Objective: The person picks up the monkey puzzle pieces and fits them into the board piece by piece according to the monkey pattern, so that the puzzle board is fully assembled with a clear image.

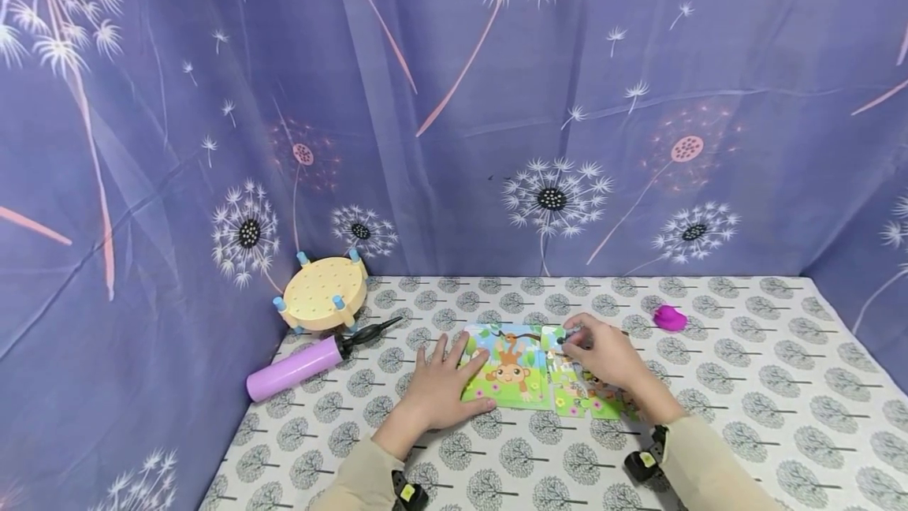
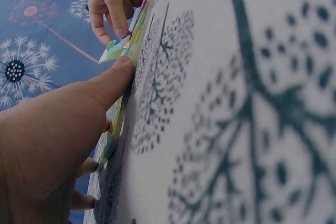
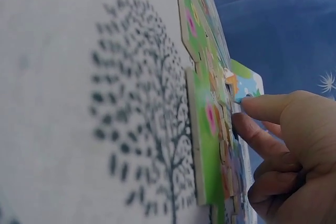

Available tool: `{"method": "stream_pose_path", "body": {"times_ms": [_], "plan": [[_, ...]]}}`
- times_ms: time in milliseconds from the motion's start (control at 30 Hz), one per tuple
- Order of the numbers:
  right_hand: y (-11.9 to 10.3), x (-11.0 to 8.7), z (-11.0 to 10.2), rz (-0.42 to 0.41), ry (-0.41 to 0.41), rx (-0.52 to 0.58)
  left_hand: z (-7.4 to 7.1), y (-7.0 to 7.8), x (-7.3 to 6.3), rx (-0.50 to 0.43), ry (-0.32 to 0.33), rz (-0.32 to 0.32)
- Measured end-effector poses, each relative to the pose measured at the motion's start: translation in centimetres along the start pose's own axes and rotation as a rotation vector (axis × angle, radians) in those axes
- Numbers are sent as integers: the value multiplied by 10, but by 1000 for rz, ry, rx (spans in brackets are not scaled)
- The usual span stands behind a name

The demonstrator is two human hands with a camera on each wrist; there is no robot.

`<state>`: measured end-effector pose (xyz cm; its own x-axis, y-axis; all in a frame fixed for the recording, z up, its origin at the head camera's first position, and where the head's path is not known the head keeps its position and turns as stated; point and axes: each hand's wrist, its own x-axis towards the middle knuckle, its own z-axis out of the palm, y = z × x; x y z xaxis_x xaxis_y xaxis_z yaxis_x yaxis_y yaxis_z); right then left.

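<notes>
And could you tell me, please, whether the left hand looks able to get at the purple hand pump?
Probably yes: only tree-print cloth shows between the left hand and the purple hand pump, though the hand would first have to leave the monkey picture.

On a cloth-covered table before a hanging curtain, a picture board lies between a person's two hands, the left hand resting across its left edge and the right hand holding a puzzle piece at its far right corner. Joined puzzle pieces lie just beside the board on the right, partly beneath the right hand, with a small object farther right and behind. Well to the left, a hand pump lies with its nozzle toward the board, a small stool just behind it by the curtain.
</notes>
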<state>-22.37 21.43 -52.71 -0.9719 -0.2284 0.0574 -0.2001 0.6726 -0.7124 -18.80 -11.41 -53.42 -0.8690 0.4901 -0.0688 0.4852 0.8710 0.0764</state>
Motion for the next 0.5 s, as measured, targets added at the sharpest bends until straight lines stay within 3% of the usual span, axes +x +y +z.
{"method": "stream_pose_path", "body": {"times_ms": [233, 500], "plan": [[4, 2, 4, 19, -5, 96, 0, 0, 0, 10, -3, 0], [4, 6, 5, 17, 26, 116, 0, 0, 0, 0, 4, 2]]}}
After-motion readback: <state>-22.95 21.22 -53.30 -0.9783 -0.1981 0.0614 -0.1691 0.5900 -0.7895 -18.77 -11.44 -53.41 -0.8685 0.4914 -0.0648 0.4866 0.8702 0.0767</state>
